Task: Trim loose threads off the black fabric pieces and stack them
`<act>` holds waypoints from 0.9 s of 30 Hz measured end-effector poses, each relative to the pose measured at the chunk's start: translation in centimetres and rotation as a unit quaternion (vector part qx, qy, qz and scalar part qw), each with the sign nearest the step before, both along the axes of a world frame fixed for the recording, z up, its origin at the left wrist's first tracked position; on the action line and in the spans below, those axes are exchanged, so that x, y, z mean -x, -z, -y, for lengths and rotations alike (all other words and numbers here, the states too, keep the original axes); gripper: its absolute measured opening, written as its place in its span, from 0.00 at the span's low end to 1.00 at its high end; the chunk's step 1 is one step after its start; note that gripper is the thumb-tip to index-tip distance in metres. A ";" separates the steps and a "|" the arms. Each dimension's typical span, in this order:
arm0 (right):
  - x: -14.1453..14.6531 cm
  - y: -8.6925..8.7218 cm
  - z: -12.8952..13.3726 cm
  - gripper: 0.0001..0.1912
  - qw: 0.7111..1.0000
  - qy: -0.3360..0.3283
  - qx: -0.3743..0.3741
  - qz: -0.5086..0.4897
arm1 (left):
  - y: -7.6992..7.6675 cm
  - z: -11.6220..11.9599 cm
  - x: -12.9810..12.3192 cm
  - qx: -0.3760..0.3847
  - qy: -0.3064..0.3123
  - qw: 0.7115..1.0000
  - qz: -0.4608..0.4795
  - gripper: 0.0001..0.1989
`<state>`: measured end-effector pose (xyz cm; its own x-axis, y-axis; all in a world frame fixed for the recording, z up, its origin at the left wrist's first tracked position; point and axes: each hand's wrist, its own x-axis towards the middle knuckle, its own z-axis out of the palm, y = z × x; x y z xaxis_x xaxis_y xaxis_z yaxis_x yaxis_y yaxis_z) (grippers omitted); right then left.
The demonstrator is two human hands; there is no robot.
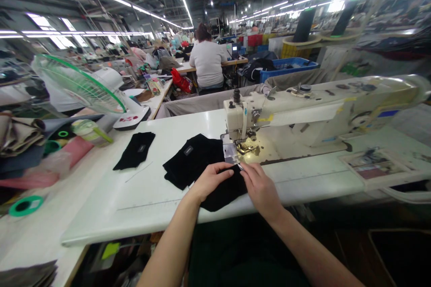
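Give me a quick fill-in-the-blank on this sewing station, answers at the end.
The left hand and right hand rest on ____ fabric in front of the sewing machine. The fan stands to the ____ of the hands. The crate beyond the machine is ____. The seated co-worker faces ____ from the camera.

Answers: black; left; blue; away.

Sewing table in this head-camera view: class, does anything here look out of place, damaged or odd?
A white strip is taped along the sewing machine's arm, with yellow tape at its end, like a makeshift patch. A loose thread lies beside the separate black fabric piece.
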<state>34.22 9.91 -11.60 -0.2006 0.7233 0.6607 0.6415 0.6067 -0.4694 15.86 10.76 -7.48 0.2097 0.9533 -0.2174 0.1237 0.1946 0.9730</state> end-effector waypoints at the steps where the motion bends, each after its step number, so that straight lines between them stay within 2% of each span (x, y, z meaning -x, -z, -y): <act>1: 0.0 0.0 0.0 0.16 1.000 0.000 0.002 -0.004 | 0.0 0.0 0.0 -0.005 0.002 1.000 -0.006 0.16; 11: -0.6 -0.7 0.1 0.17 1.000 -0.014 0.025 0.000 | 0.2 0.0 0.0 -0.036 0.007 0.999 -0.028 0.17; 27: 0.1 -0.3 0.2 0.17 1.000 -0.011 0.020 -0.009 | -0.2 0.2 -0.2 -0.025 0.001 0.999 -0.022 0.16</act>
<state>34.17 9.73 -11.31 -0.2045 0.7451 0.6348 0.6195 0.6006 -0.5055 16.05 10.52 -7.25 0.2024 0.9628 -0.1787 0.1659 0.1462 0.9752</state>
